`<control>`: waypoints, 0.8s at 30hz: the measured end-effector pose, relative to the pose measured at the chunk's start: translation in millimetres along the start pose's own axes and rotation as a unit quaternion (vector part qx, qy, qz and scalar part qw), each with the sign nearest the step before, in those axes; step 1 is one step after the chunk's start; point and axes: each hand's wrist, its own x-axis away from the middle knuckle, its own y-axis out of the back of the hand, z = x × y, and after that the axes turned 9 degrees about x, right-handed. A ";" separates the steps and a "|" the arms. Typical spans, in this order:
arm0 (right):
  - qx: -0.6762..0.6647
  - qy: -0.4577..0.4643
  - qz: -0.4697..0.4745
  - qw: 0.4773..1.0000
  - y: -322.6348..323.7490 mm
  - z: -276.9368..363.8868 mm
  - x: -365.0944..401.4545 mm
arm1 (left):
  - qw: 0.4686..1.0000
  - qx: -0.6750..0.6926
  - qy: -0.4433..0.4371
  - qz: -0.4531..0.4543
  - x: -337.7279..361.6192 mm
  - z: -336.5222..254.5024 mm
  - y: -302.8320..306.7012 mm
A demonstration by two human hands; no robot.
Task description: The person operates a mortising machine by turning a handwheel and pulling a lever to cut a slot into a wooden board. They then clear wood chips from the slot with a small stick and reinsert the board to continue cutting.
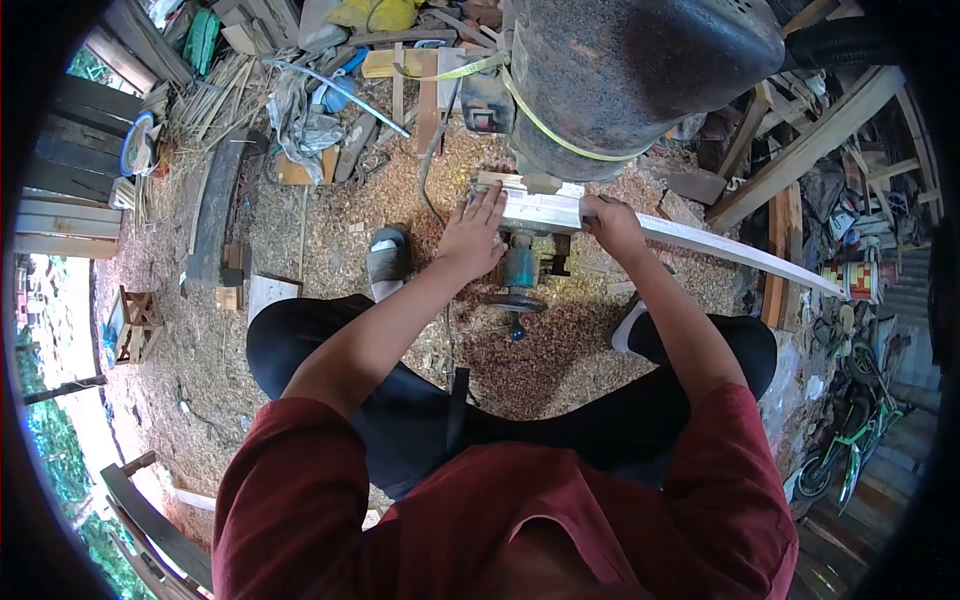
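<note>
A long pale wooden strip point(735, 247) lies across the small table of a large, dusty machine point(600, 90) and reaches far out to the right. My left hand point(474, 232) rests on the left end of the work, fingers stretched out and flat. On the other side of the machine head, my right hand point(613, 228) is closed round the strip, thumb towards the middle. Between the hands the machine's lower tip meets the wood; the exact contact is hidden. Below the table are a green part point(519, 265) and a round handwheel point(514, 303).
Wood shavings point(520, 370) cover the floor. A dark cable point(432, 180) runs left of the machine. Scrap timber and a heavy beam point(222, 210) lie left; leaning planks point(800, 150) stand right. A paint can point(858, 280) is near the strip's far end.
</note>
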 end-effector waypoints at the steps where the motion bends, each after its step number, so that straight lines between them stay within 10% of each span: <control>1: 0.004 0.000 0.002 1.000 -2.5 -1.3 1.3 | 1.000 0.002 -0.002 -0.002 0.1 0.5 -1.8; 14: 0.077 -0.022 -0.098 0.992 18.0 68.2 40.8 | 0.993 -0.070 0.060 0.069 0.4 -18.6 15.5; 16: 0.078 0.002 0.016 0.997 39.6 100.1 56.3 | 0.995 -0.084 0.057 0.009 9.4 -33.8 27.1; 18: 0.012 -0.007 0.072 0.997 51.3 124.6 70.7 | 0.974 -0.035 0.125 0.183 15.2 -58.6 73.1; 24: -0.059 0.026 0.146 0.987 3.3 142.2 113.5 | 0.964 -0.004 0.045 0.261 52.4 -72.9 63.2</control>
